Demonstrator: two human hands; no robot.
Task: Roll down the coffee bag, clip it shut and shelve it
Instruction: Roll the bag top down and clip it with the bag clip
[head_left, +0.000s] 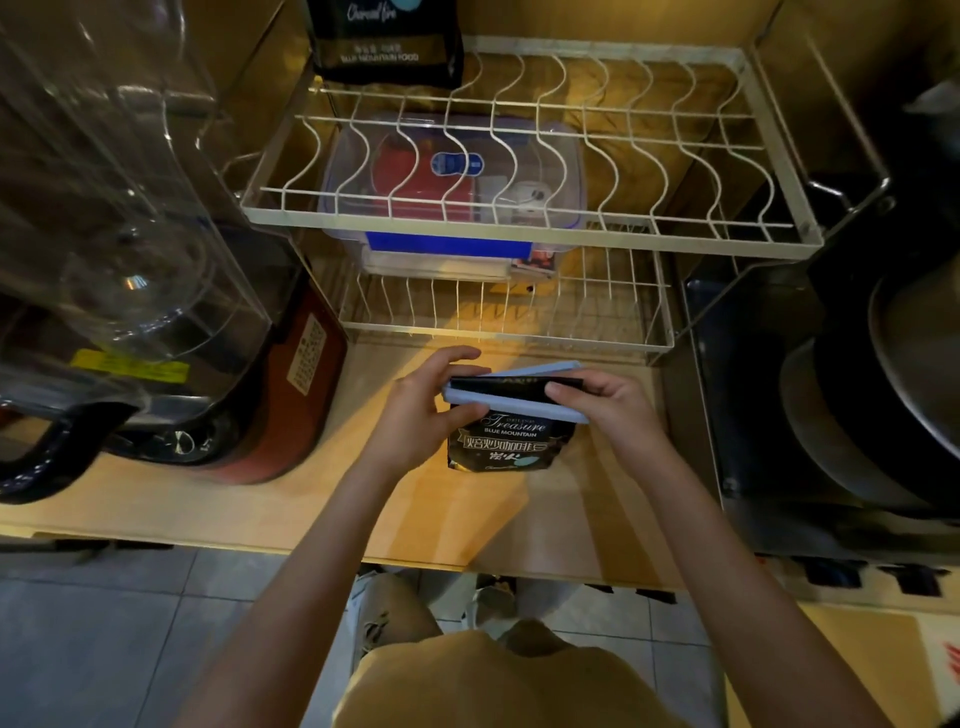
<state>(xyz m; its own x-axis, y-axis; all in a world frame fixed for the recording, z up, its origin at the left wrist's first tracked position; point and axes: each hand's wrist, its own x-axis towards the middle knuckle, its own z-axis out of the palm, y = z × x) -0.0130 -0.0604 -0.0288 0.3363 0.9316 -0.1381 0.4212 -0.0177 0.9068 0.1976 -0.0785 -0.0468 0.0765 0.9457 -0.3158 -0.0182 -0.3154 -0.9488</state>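
A small black coffee bag (511, 441) with white lettering stands on the wooden counter (208, 509), its top rolled down. A long light-blue clip (511, 401) straddles the rolled top, its two bars spread in a narrow V with the black fold between them. My left hand (426, 410) pinches the clip's left end and the bag's edge. My right hand (613, 405) grips the clip's right end, thumb on the fold. A second, larger black coffee bag (387, 41) stands on the top wire shelf (530, 228) at the back left.
A clear lidded box (452, 192) with red and blue contents sits on the lower wire shelf (509, 330). A blender with a clear jug (119, 249) stands on the left. Dark pans (883, 389) stack on the right. Tiled floor lies below the counter edge.
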